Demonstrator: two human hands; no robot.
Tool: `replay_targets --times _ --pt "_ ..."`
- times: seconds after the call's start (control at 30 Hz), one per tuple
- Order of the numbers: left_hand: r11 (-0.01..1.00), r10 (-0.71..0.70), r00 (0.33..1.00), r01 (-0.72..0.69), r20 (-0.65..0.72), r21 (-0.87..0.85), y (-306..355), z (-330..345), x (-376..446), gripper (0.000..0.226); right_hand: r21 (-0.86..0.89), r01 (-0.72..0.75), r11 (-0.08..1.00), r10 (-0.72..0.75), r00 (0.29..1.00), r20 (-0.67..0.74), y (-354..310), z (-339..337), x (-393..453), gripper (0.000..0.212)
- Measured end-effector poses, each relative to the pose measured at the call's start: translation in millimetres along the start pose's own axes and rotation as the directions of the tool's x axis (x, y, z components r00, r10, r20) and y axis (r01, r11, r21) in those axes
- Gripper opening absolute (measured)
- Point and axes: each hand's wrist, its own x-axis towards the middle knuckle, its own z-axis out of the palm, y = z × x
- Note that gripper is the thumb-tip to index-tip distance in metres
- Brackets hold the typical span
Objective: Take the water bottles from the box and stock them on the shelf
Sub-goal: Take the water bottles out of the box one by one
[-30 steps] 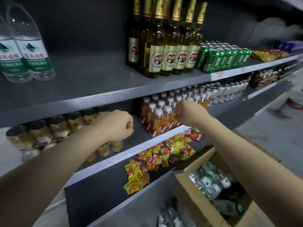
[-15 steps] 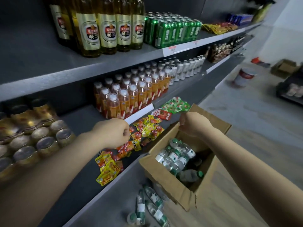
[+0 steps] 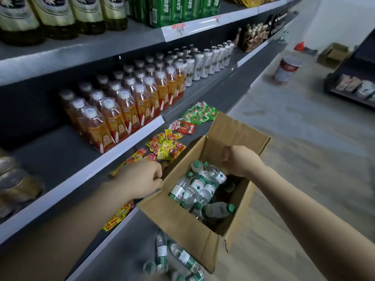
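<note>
Hovering over the cardboard box (image 3: 182, 224), both curled hands, left hand (image 3: 140, 180) and right hand (image 3: 240, 161), hold nothing; many water bottles (image 3: 199, 185) remain inside, some (image 3: 162, 254) lie below it.

The light is soft and even, brightest on the pale floor (image 3: 294, 138) at the right, so it probably comes from overhead on the aisle side. The shelves (image 3: 60, 155) fall into deep shade at their backs, and each deck throws a dark band over the goods beneath. White caps on the orange drink bottles (image 3: 121, 118) catch small highlights, and the price strip (image 3: 203, 25) glares slightly. The wide lens bends the shelf edges and stretches both forearms at the lower corners. Motion blur smears the beer bottles (image 3: 60, 15) at the top and the tins (image 3: 16, 183) at far left. The water bottles (image 3: 198, 185) in the box (image 3: 182, 224) are fairly sharp; labels stay unreadable.
</note>
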Motion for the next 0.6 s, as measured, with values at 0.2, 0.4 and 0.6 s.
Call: replay_targets --times 0.2,0.4,0.6 --pt "0.998 0.055 0.996 -0.054 0.077 -0.016 19.4 37.5 47.9 0.019 0.033 -0.067 0.997 0.066 0.997 0.032 34.7 34.3 17.6 0.024" --pt "0.988 0.150 0.972 -0.151 0.183 -0.009 39.9 81.1 90.3 0.031 0.036 -0.135 0.990 0.132 0.989 0.059 67.6 73.0 30.2 0.021" --pt "0.974 0.223 0.937 -0.228 0.269 -0.015 52.6 140.6 132.3 0.036 0.060 -0.207 0.976 0.202 0.976 0.077 87.6 121.1 51.8 0.020"
